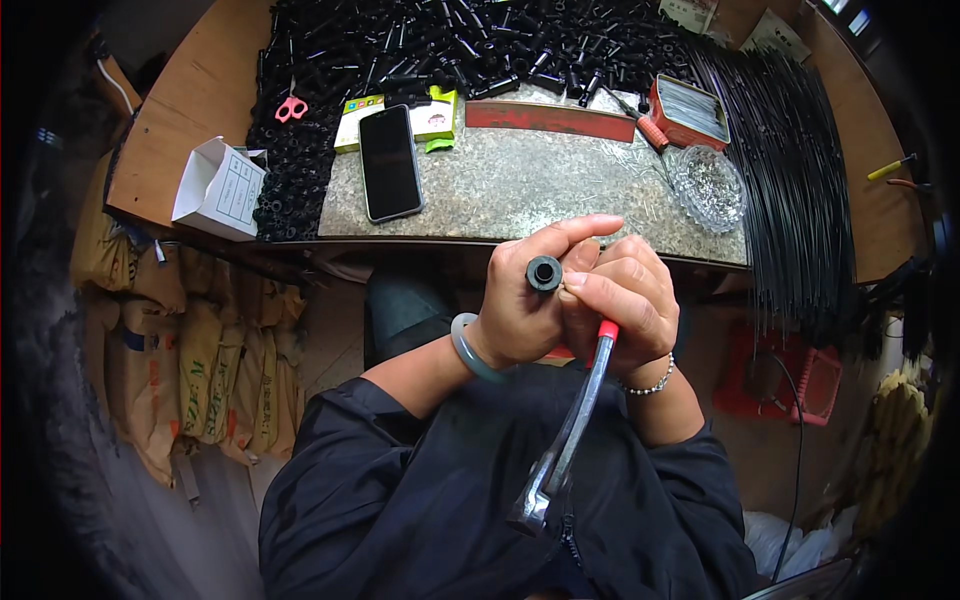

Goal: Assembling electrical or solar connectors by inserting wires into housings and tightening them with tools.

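Currently your left hand [515,315] has its fingers closed round a short black tube fitting [544,273], open end facing up at you, held over your lap, off the near edge of the tabletop [200,90]. Your right hand [625,300] is curled shut just beside it, fingers touching the fitting's rim and gripping a hammer [570,430] by its red-tipped end, metal head hanging down over your jacket.

Risks, as judged: the hammer hangs loose, so its swinging head could pull your grip off line; the fitting is pinched only at the fingertips, so a slip would drop it into your lap.

Packages, left to right: brown printed sacks [190,370] stacked below the tabletop; an open white carton [220,187] with a ruled label on its side; two small yellow-green and white boxes [400,118] behind the phone [389,162]; a red tray [688,112]; white cartons [775,35] at the far right, print too small to tell.
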The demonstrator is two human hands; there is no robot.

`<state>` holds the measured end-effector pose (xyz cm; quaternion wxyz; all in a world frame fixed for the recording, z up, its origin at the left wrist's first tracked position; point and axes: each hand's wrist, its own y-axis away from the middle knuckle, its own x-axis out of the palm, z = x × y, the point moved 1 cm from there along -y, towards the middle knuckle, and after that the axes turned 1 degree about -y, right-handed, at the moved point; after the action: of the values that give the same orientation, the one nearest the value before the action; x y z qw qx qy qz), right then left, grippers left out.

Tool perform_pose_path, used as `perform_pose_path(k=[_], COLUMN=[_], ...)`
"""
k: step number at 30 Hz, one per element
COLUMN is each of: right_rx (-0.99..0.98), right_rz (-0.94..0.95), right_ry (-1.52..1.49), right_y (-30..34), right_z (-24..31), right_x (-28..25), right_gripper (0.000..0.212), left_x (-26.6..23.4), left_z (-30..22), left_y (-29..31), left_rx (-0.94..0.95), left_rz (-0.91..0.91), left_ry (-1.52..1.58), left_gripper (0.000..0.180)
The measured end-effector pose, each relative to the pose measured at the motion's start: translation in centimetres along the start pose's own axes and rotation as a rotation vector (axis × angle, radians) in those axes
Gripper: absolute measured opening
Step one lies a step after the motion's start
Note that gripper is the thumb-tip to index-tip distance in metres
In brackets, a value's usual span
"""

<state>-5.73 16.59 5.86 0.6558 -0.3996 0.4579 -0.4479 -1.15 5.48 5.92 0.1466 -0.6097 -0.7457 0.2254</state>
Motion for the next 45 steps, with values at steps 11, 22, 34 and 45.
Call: perform_pose_path(k=[11, 22, 34, 45], right_rx=[0.014, 0.039, 0.037, 0.055], right_rz=[0.011, 0.052, 0.071, 0.06], right_ry=[-0.024, -0.026, -0.003, -0.004], right_y=[-0.5, -0.8, -1.0, -0.8], right_z=[-0.4, -0.3, -0.2, 0.0], right_x=[0.4, 0.5, 0.5, 0.4], right_gripper=[0.026, 0.026, 0.025, 0.023], left_x=[-0.5, -1.0, -1.0, -0.9], left_z=[0.8, 0.5, 0.5, 0.4], left_y=[0.1, -0.1, -0.1, -0.1], left_rx=[-0.025, -0.021, -0.053, -0.044], left_rz=[0.016, -0.002, -0.001, 0.019], left_ry=[0.082, 0.03, 0.07, 0.062], left_gripper=[0.048, 0.031, 0.033, 0.033])
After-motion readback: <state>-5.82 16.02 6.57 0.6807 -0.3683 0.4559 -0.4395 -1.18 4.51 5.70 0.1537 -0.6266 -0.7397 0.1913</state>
